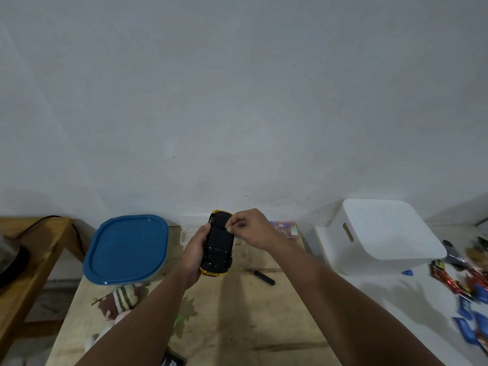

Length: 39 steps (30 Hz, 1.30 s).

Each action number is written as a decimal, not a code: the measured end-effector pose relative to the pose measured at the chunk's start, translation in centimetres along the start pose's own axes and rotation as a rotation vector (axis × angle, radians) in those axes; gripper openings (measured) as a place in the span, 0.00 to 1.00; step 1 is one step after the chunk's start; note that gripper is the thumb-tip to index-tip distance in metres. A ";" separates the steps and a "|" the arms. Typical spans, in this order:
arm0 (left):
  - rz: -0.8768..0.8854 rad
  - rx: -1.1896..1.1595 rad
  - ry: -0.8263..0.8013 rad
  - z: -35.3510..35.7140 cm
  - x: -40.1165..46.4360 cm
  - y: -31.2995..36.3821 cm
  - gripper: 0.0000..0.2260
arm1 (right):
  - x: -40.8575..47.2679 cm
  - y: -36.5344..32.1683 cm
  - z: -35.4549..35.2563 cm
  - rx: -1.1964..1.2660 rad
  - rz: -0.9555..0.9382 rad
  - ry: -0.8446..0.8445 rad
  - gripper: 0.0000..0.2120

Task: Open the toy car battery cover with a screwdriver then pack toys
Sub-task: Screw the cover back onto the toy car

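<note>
So you've got the toy car [217, 249] flipped belly-up, held off the wooden surface [264, 313] roughly mid-frame. Your left hand [194, 253] is wrapped around its left side, fingers curled on the yellow body. Your right hand [249, 229] is up at the far end of the black underside, thumb and forefinger pinched together right at the chassis. Could be a tiny screw in there, could be the edge of the cover; it's too small to tell from here.

The screwdriver [264, 277] is lying on the surface just right of the car, nobody touching it.

Handling-wise, my guess: the car looks like light, hard plastic, stiff shell, kinda slick on the painted sides. Grip it by the flanks between the wheels like you're doing, not by the wheels, since they'd likely just spin. The battery cover is probably thin and its clips could snap, so lift from the screw end gently rather than prying hard. If that's a screw in your fingers, it's easy to lose on that grainy wood.

For packing later: the blue-lidded container [126, 249] sits to the left, the white bin [383, 233] to the right, and a striped plush toy [122, 299] near the container.
</note>
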<state>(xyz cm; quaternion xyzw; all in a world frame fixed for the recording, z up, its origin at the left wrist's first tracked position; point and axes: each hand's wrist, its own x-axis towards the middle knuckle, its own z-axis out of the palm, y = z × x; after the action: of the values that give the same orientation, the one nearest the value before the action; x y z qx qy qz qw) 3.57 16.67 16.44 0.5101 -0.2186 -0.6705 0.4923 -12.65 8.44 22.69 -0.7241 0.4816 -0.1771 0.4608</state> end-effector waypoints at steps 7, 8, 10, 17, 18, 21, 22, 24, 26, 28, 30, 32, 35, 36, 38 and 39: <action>0.020 0.051 -0.008 -0.4 0.2 -0.3 0.27 | -0.1 0.0 0.3 -0.080 -0.009 0.001 0.04; 0.028 0.059 -0.009 -0.5 0.2 -0.3 0.28 | -0.1 0.0 0.4 -0.119 -0.023 0.016 0.03; 0.056 0.091 -0.013 -0.5 0.2 -0.4 0.28 | -0.2 0.1 0.5 -0.172 -0.044 0.036 0.03; 0.104 0.090 0.000 -0.6 0.4 -0.5 0.16 | 0.0 0.5 0.5 -0.053 0.049 0.037 0.02; 0.101 0.091 0.005 -0.6 0.4 -0.6 0.16 | 0.1 0.6 0.5 -0.014 0.074 0.029 0.03; 0.099 0.093 0.019 -0.8 0.6 -0.8 0.14 | 0.4 0.8 0.6 0.078 0.129 0.017 0.05; 0.098 0.100 0.020 -0.8 0.6 -0.8 0.14 | 0.5 0.7 0.6 0.105 0.152 0.014 0.05; 0.091 0.109 0.015 -0.8 0.5 -0.7 0.14 | 0.5 0.6 0.5 0.152 0.228 0.003 0.06; 0.084 0.110 0.009 -0.8 0.4 -0.5 0.14 | 0.5 0.9 0.4 0.192 0.325 -0.017 0.07; 0.077 0.100 0.008 -0.9 0.4 -0.5 0.14 | 0.6 1.1 0.3 0.229 0.380 -0.042 0.09; 0.066 0.066 0.010 -0.9 0.6 -0.6 0.14 | 0.5 1.1 0.4 0.243 0.363 -0.037 0.09; 0.060 0.022 0.025 -0.8 1.0 -0.5 0.14 | 0.6 1.1 0.7 0.215 0.249 0.014 0.07; 0.036 0.000 0.049 -0.6 1.3 -0.2 0.15 | 0.9 1.6 1.4 0.099 0.095 0.097 0.03; 0.026 0.000 0.055 -0.6 1.4 -0.1 0.16 | 1.0 1.8 1.6 0.047 0.067 0.122 0.02; 0.010 -0.006 0.073 -0.5 1.6 -0.1 0.16 | 0.9 2.0 1.9 -0.056 0.026 0.164 0.01; 0.007 -0.013 0.084 -0.5 1.7 -0.2 0.16 | 0.8 2.1 2.0 -0.100 -0.001 0.179 0.01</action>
<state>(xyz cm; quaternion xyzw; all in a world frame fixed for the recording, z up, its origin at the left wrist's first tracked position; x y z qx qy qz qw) 3.95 15.39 15.31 0.5340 -0.1952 -0.6481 0.5067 -11.99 8.50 19.74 -0.7275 0.5289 -0.2173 0.3792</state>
